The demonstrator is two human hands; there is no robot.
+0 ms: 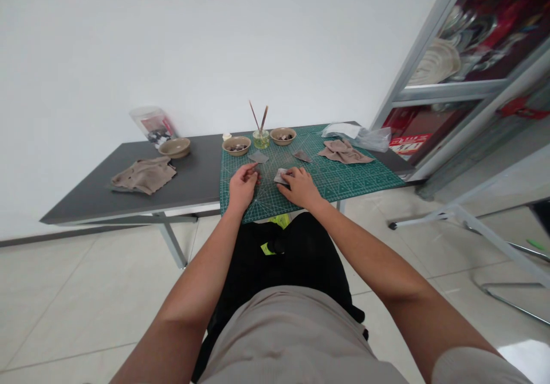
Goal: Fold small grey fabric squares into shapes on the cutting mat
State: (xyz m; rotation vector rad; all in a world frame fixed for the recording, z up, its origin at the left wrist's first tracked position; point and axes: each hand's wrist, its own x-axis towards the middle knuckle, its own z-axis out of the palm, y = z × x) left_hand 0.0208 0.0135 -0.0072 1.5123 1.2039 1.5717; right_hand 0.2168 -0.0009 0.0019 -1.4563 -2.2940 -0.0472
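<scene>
My right hand (303, 188) rests on the green cutting mat (344, 180), its fingers closed on a small pale grey square piece (280, 175), perhaps folded paper or cloth. To its left, my left hand (243, 187) is held over the mat with thumb and fingers drawn together. What they pinch, if anything, is too small to make out. Just beyond the left hand lies a flat grey sheet (258, 157). A darker grey-brown flat piece (302, 156) sits on the mat beyond the right hand.
Two brown bowls (236, 138) (283, 129) with dark pieces flank a glass jar (260, 140) holding two brushes. A crumpled brown cloth (345, 151) and plastic bag (369, 137) lie right. Leftward on the dark table (195, 172) are another cloth (145, 175), bowl (174, 148) and clear container (152, 125).
</scene>
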